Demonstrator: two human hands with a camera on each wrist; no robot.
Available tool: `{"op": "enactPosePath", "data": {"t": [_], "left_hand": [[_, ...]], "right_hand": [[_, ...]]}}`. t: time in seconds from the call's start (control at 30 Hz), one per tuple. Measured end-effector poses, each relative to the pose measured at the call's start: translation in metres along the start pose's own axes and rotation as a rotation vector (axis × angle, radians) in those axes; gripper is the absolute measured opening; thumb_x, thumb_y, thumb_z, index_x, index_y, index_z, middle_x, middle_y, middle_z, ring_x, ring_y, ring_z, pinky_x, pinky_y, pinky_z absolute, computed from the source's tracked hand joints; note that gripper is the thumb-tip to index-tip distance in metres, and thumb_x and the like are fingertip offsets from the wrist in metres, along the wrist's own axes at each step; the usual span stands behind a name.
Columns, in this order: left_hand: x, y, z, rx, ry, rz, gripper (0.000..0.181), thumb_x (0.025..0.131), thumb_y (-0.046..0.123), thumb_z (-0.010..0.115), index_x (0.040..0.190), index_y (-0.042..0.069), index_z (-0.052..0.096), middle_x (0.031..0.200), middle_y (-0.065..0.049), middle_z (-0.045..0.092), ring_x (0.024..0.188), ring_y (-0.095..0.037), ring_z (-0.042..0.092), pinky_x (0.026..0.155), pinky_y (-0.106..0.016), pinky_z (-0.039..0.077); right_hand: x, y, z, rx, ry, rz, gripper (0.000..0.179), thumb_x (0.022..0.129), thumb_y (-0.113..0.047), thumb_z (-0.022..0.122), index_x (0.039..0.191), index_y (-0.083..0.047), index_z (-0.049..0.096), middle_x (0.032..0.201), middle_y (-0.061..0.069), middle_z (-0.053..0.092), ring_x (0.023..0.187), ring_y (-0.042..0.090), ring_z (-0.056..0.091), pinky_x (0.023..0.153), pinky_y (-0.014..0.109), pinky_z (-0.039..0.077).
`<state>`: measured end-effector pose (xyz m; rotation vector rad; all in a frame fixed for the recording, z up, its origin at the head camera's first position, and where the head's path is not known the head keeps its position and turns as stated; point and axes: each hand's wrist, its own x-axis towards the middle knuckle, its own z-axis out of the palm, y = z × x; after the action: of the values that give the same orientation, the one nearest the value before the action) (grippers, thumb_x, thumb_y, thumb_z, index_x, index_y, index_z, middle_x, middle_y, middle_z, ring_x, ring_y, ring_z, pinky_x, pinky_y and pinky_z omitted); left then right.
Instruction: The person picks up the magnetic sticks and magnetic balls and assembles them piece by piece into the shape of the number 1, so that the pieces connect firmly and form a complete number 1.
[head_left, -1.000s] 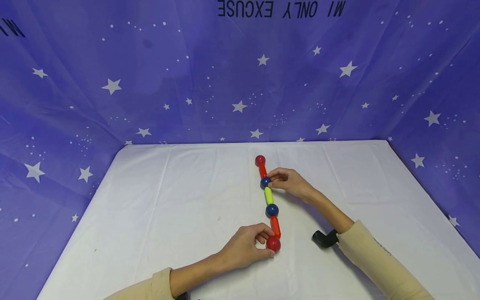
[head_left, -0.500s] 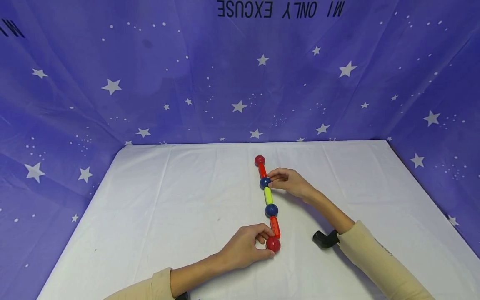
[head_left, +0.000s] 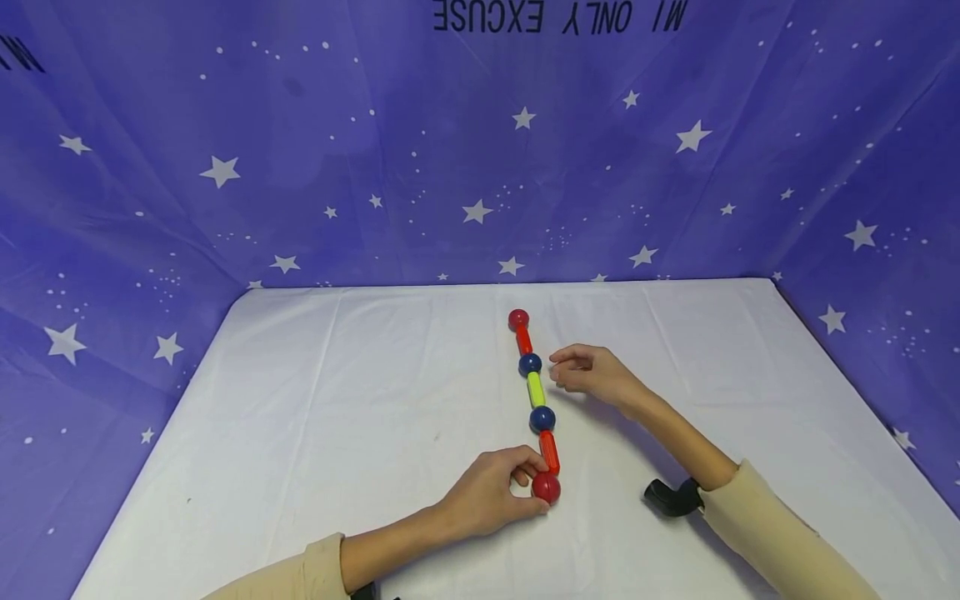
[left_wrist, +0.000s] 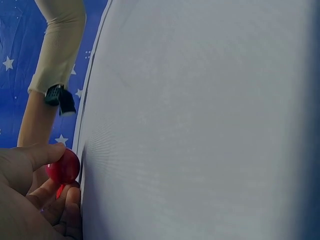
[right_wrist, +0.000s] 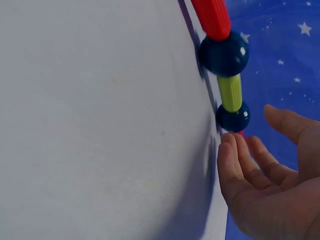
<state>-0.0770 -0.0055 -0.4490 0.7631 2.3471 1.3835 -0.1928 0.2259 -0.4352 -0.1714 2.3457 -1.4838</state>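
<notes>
A chain of balls and rods lies on the white cloth, running away from the person. From the near end come a red ball [head_left: 546, 488], a ribbed red rod [head_left: 550, 452], a blue ball [head_left: 542, 419], a yellow-green rod [head_left: 536, 389], another blue ball [head_left: 529, 363], a second red rod [head_left: 523, 340] and a far red ball [head_left: 518, 319]. My left hand [head_left: 491, 493] pinches the near red ball between thumb and fingers. Just right of the farther blue ball, my right hand [head_left: 596, 377] is apart from the chain, thumb and fingers spread with nothing between them in the right wrist view.
The table with its white cloth [head_left: 337, 417] spreads out on both sides of the chain. Blue star-printed fabric [head_left: 420, 167] hangs behind it and at the sides. A black wrist device [head_left: 672, 497] sits at the right sleeve's cuff [head_left: 738, 492].
My right hand has let go of the farther blue ball and moved a little to the right, away from the chain. The left hand stays on the near red ball.
</notes>
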Motion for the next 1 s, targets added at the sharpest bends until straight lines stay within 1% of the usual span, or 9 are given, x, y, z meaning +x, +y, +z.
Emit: {"op": "enactPosePath", "data": {"t": [0.17,0.33,0.4,0.53,0.63,0.77,1.0], "left_hand": [[0.0,0.0,0.0,0.008,0.002,0.0,0.031,0.078,0.009,0.086,0.104,0.014,0.069,0.085,0.015,0.063,0.077,-0.002,0.057,0.073,-0.019,0.049],[0.001,0.0,0.0,0.002,-0.004,-0.005,0.031,0.079,0.009,0.086,0.105,0.014,0.069,0.084,0.015,0.062,0.077,-0.003,0.056,0.072,-0.019,0.049],[0.001,0.0,0.0,0.002,-0.005,-0.009,0.032,0.079,0.009,0.086,0.105,0.014,0.069,0.085,0.015,0.062,0.077,-0.003,0.056,0.072,-0.019,0.049],[0.001,0.0,-0.001,0.003,-0.007,-0.01,0.032,0.079,0.009,0.086,0.105,0.014,0.069,0.086,0.016,0.063,0.078,-0.004,0.057,0.073,-0.019,0.049],[0.001,0.0,-0.001,0.001,-0.007,-0.004,0.032,0.079,0.009,0.086,0.106,0.014,0.069,0.087,0.015,0.063,0.078,-0.004,0.057,0.073,-0.019,0.05],[0.001,0.0,-0.001,-0.006,-0.008,-0.008,0.032,0.079,0.01,0.085,0.106,0.015,0.069,0.086,0.015,0.063,0.078,-0.006,0.057,0.072,-0.019,0.05],[0.002,0.0,-0.001,0.006,-0.009,-0.026,0.03,0.08,0.012,0.085,0.105,0.015,0.069,0.085,0.016,0.062,0.078,-0.005,0.056,0.071,-0.018,0.049]], "right_hand": [[-0.019,0.0,0.003,0.029,-0.043,0.048,0.037,0.092,-0.016,0.072,0.121,0.006,0.064,0.101,0.014,0.072,0.09,0.025,0.068,0.08,0.035,0.057],[-0.038,0.001,0.008,0.023,-0.076,0.095,0.028,0.091,-0.016,0.071,0.111,0.005,0.069,0.092,0.011,0.073,0.081,0.021,0.067,0.074,0.034,0.058],[-0.045,0.002,0.01,0.027,-0.101,0.108,0.026,0.092,-0.017,0.07,0.107,0.004,0.07,0.089,0.01,0.072,0.077,0.02,0.066,0.072,0.033,0.058],[-0.056,0.004,0.014,0.06,-0.162,0.118,0.023,0.094,-0.017,0.068,0.103,0.004,0.071,0.086,0.01,0.07,0.073,0.02,0.066,0.069,0.031,0.059],[-0.061,0.006,0.017,0.09,-0.195,0.114,0.023,0.094,-0.016,0.067,0.103,0.005,0.07,0.084,0.011,0.07,0.072,0.019,0.067,0.068,0.031,0.059],[-0.065,0.006,0.022,0.113,-0.216,0.114,0.023,0.093,-0.016,0.069,0.101,0.006,0.071,0.08,0.01,0.069,0.069,0.018,0.067,0.067,0.031,0.059],[-0.066,0.007,0.029,0.116,-0.205,0.124,0.022,0.091,-0.016,0.072,0.098,0.005,0.072,0.075,0.01,0.068,0.066,0.017,0.066,0.065,0.03,0.059]]}}
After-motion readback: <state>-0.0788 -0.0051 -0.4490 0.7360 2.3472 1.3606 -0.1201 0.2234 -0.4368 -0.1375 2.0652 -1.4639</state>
